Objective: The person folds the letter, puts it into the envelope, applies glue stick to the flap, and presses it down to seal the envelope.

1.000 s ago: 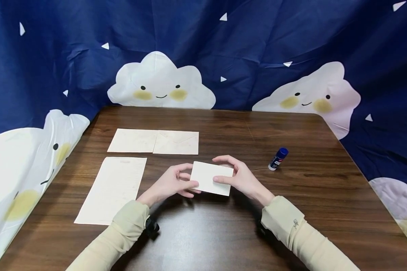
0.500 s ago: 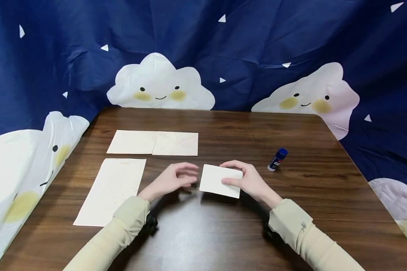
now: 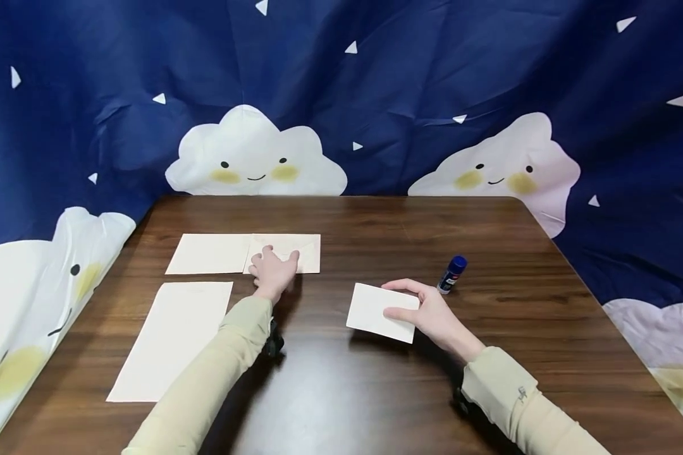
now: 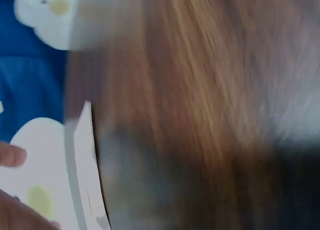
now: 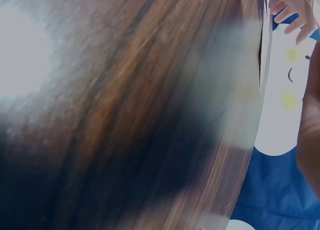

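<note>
Card (image 3: 375,311) near glue stick (image 3: 452,274); left hand (image 3: 274,273) partly hiding envelope (image 3: 310,255).

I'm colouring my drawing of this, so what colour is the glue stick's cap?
The cap is dark blue; it shows best in the head view.

a draped-off desk spot, this, and whether home or studio, there's no telling! dark blue cloth (image 3: 395,88) hangs round three sides, smiling clouds (image 3: 256,148) beaming from it, white triangles (image 3: 351,48) scattered about; before it, a wood-grain surface (image 3: 330,385), with paper sheet (image 3: 171,341), envelope (image 3: 311,254) and glue stick (image 3: 452,275) lending the writing-desk look.
</note>
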`<state>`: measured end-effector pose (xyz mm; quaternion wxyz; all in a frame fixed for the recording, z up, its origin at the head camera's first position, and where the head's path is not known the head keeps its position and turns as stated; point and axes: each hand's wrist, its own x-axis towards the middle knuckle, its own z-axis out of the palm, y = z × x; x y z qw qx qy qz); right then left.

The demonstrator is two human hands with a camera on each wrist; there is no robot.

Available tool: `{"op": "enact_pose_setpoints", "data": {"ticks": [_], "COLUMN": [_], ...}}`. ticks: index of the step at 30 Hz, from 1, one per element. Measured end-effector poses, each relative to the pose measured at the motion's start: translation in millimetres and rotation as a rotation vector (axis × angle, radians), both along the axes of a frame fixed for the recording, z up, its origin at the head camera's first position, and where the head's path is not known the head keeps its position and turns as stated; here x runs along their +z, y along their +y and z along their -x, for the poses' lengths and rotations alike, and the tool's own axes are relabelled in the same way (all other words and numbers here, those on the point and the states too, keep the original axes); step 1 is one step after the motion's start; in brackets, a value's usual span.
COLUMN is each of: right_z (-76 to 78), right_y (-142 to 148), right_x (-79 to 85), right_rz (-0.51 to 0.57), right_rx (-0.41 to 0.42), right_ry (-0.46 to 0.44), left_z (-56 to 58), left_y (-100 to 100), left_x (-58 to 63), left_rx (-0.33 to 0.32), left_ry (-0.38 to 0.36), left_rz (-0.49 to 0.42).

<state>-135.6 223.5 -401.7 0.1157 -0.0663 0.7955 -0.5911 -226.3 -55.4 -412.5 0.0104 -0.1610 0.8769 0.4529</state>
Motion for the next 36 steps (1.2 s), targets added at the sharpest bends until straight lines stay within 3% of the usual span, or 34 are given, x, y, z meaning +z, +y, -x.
{"op": "enact_pose_setpoints", "data": {"ticks": [4, 7, 12, 18, 23, 27, 33, 36], "right_z": [-1.6, -3.1, -5.1, -5.5, -5.6, -5.0, -3.6, -3.0], "right_y": [6, 7, 3, 7, 10, 7, 3, 5], "right_x": [-1.6, -1.6, -1.4, -2.7, -2.6, -1.0, -3.5, -6.3], "right_rz": [-0.001, -0.002, -0.012, -0.023, -0.042, -0.032, -0.013, -0.005], "right_rx": [-0.013, -0.012, -0.007, -0.011, -0.019, -0.01, -0.008, -0.02], "right_ry": [0.007, 0.007, 0.01, 0.025, 0.035, 0.036, 0.051, 0.054], "left_z": [3.2, 1.7, -3.9, -14.9, -32.8, -51.6, -84.1, -102.4], "left_y": [14, 20, 18, 23, 29, 26, 13, 8], "left_x": [-11.6, -20.1, -27.5, -23.0, -20.3, -19.0, -21.2, -18.2], "left_rx": [-0.063, -0.082, -0.072, -0.226, -0.394, -0.496, -0.637, -0.714], "left_ry": [-0.044, -0.076, -0.102, -0.118, -0.099, -0.065, 0.02, 0.022], "left_rz": [0.249, 0.36, 0.432, 0.458, 0.515, 0.494, 0.505, 0.504]}}
